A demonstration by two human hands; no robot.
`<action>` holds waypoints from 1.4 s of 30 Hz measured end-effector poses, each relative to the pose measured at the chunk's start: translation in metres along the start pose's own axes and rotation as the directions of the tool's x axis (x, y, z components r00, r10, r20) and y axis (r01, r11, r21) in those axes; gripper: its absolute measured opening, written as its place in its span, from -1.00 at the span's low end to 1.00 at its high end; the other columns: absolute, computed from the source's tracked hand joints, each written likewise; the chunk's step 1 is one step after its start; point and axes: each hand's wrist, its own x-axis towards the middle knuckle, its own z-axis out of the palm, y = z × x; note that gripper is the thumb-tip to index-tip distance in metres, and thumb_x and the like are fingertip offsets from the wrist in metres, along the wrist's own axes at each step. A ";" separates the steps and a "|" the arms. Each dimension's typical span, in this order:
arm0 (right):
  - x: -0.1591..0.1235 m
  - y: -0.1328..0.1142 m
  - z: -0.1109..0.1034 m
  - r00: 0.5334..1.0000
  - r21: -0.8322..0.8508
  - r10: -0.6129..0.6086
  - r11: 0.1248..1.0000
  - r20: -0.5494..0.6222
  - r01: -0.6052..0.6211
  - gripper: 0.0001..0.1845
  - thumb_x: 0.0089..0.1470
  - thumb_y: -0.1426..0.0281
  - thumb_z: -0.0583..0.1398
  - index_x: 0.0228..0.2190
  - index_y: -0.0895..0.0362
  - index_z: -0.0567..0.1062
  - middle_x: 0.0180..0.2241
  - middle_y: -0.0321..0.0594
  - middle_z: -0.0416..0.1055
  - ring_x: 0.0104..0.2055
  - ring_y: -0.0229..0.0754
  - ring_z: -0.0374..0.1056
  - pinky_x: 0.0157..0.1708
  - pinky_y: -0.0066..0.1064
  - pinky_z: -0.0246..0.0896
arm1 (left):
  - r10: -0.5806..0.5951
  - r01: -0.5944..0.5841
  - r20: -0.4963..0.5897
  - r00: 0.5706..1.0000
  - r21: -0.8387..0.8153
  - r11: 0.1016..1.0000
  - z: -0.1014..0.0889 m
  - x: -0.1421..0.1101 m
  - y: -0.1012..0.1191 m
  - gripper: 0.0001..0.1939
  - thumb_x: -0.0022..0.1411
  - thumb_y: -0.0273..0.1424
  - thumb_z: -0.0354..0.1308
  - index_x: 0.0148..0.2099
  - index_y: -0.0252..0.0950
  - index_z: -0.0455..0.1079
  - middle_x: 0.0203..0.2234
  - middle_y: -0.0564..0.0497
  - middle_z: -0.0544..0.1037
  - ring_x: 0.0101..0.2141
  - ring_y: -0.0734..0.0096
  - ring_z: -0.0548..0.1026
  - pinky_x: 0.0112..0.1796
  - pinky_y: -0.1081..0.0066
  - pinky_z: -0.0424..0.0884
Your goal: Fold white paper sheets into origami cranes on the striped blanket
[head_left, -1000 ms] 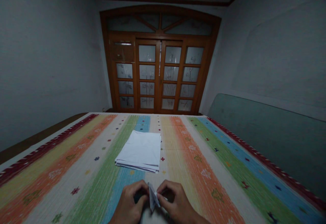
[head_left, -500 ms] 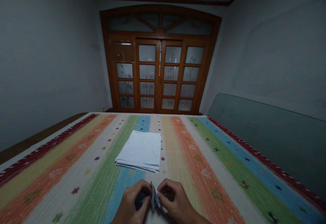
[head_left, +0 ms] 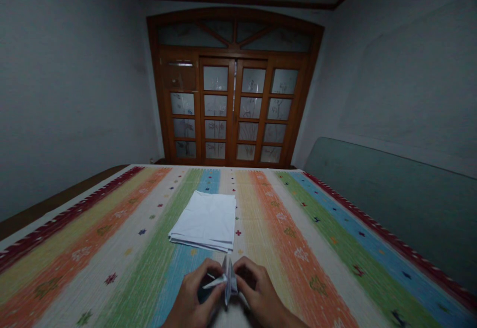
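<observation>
No words, numbers or brands can be read on the stack of plain white paper [head_left: 203,221] at twelve o'clock, the folded white paper figure [head_left: 228,281] at six o'clock, or the rainbow-striped woven cloth [head_left: 320,268].

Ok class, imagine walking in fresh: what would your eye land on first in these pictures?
The rainbow-striped woven cover fills the lower view, with a stack of white paper lying near its middle. At the bottom edge, the left hand and right hand pinch a small folded paper figure between them. Wooden glazed double doors fill the far wall.
</observation>
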 end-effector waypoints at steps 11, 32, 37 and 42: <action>0.002 -0.005 0.001 0.999 0.221 -0.044 0.974 -0.006 0.044 -0.70 0.19 0.12 0.24 -0.37 0.10 0.49 -0.41 -0.27 0.50 -0.35 -0.15 0.41 -0.26 -0.37 0.28 | -0.161 0.170 0.056 0.985 -0.339 0.925 0.000 0.001 -0.010 -0.52 0.08 -0.32 0.43 0.02 -0.19 0.37 -0.27 0.01 0.52 -0.29 0.27 0.55 -0.26 0.37 0.49; -0.010 0.003 -0.004 0.851 -0.320 -0.508 0.835 -0.132 0.448 -0.56 0.21 0.50 0.13 0.12 0.02 0.38 0.02 -0.05 0.47 0.10 0.00 0.40 0.11 -0.23 0.28 | -0.216 0.261 0.162 0.963 -0.350 0.900 0.006 0.009 -0.021 -0.55 0.14 -0.01 0.39 -0.31 -0.29 0.39 -0.45 0.07 0.45 -0.44 0.39 0.44 -0.41 0.48 0.35; -0.010 -0.001 -0.004 0.826 -0.350 -0.560 0.788 -0.068 0.506 -0.62 0.22 0.58 0.08 0.02 0.04 0.44 -0.14 -0.07 0.52 -0.07 -0.03 0.47 -0.06 -0.28 0.39 | -0.189 0.244 0.177 0.966 -0.383 0.891 0.007 0.009 -0.021 -0.55 0.17 0.00 0.36 -0.29 -0.29 0.38 -0.44 0.08 0.45 -0.46 0.44 0.41 -0.42 0.49 0.35; -0.008 -0.002 -0.006 0.833 -0.394 -0.546 0.788 -0.094 0.472 -0.63 0.20 0.61 0.09 -0.03 0.04 0.46 -0.17 -0.12 0.54 -0.10 -0.06 0.48 -0.09 -0.31 0.39 | -0.203 0.281 0.227 0.953 -0.403 0.871 0.006 0.007 -0.016 -0.48 0.14 0.08 0.34 -0.26 -0.25 0.30 -0.48 0.11 0.46 -0.50 0.46 0.40 -0.46 0.51 0.32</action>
